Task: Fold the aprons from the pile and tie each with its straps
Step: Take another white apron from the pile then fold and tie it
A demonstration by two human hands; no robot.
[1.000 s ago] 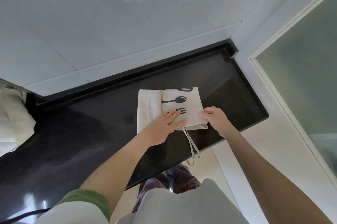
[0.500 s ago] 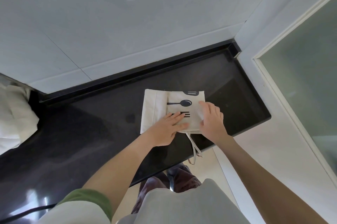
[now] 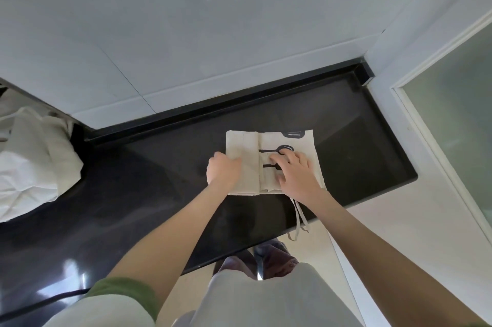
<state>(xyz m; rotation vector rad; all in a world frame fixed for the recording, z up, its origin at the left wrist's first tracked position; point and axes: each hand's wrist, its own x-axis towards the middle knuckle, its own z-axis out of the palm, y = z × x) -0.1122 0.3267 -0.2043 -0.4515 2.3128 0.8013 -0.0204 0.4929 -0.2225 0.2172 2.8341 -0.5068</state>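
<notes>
A beige apron [image 3: 269, 140] printed with dark utensil shapes lies folded into a small rectangle on the black countertop [image 3: 159, 193]. My left hand [image 3: 223, 172] grips its left edge, fingers curled under the cloth. Flat on the printed right half lies my right hand [image 3: 295, 172], its fingers spread and pressing down. Two thin straps [image 3: 299, 217] trail from the apron's near right corner and hang over the counter's front edge.
A pile of white and beige aprons [image 3: 32, 166] sits at the left end of the counter. A white tiled wall [image 3: 213, 33] rises behind, and a white frame with frosted glass [image 3: 458, 124] stands on the right. A dark cable [image 3: 53, 297] lies near left.
My left hand slid from the apron's middle to its left edge and curled round it. My right hand moved from the right edge onto the printed top and flattened.
</notes>
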